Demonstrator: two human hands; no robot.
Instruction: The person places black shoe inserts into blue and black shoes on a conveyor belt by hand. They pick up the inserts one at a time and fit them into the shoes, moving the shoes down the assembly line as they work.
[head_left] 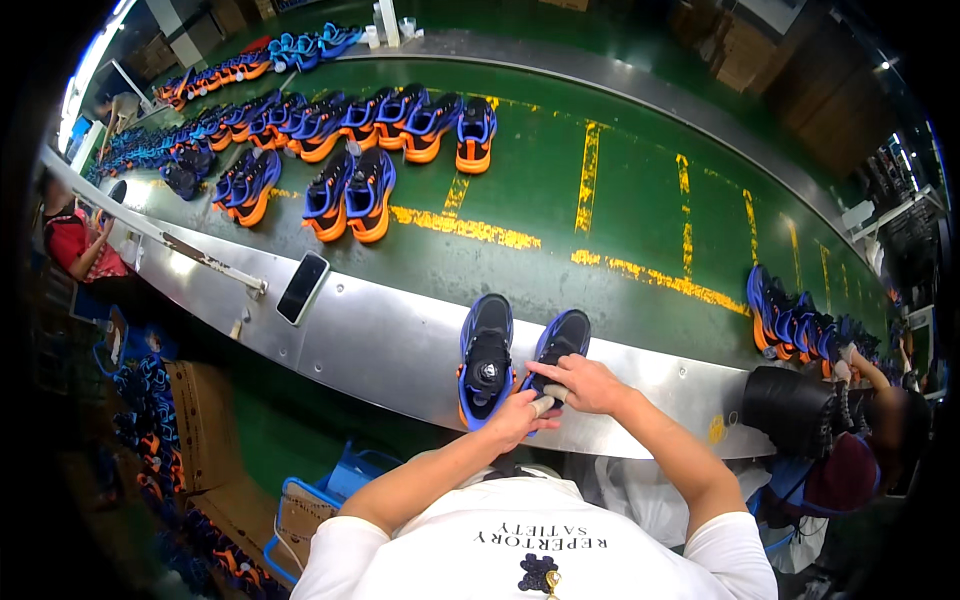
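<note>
Two black and blue sneakers with orange soles stand side by side on the metal rim (380, 345) of a green conveyor belt (560, 190), toes pointing away from me. My left hand (522, 412) and my right hand (580, 383) meet at the heel end of the right sneaker (562, 338). Both hands pinch a small pale piece at that shoe's opening. The left sneaker (487, 358) stands untouched just left of my hands.
Several more blue and orange sneakers (350, 195) sit in pairs on the belt at far left, others at right (790, 320). A black phone (302, 287) lies on the rim. A person in red (75, 245) works at left, another person (860, 450) at right. Cardboard boxes (205, 420) stand below left.
</note>
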